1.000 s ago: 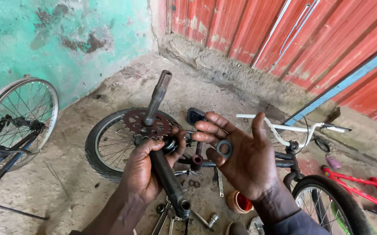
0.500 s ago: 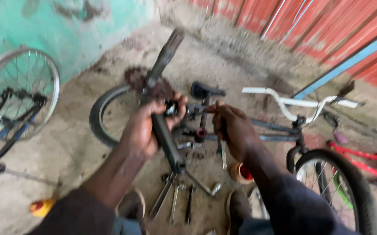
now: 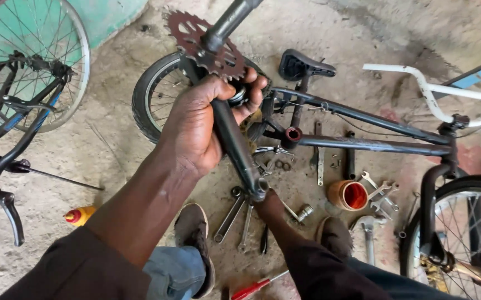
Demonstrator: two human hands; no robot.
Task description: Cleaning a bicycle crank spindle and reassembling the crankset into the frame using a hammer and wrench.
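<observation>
While the left hand (image 3: 204,125) has its fingers wrapped tight round a dark steel one-piece bicycle crank (image 3: 235,139), the right hand is hidden behind that crank's lower end, so its fingers cannot be judged. Crank: raised before the camera, slanting, with a rusty toothed chainring (image 3: 204,41) near its top. Below: spanners (image 3: 235,214), orange plastic cup (image 3: 349,194), black bicycle frame (image 3: 362,130), red-handled screwdriver (image 3: 257,288).

Below the fingers, steel spanners (image 3: 235,214) lie on the concrete floor (image 3: 112,150) beside a red-handled screwdriver (image 3: 254,288). Right of the fingers sit an orange plastic cup (image 3: 348,195) and a black bicycle saddle (image 3: 302,65); far left stands a spoked wheel (image 3: 29,61).
</observation>
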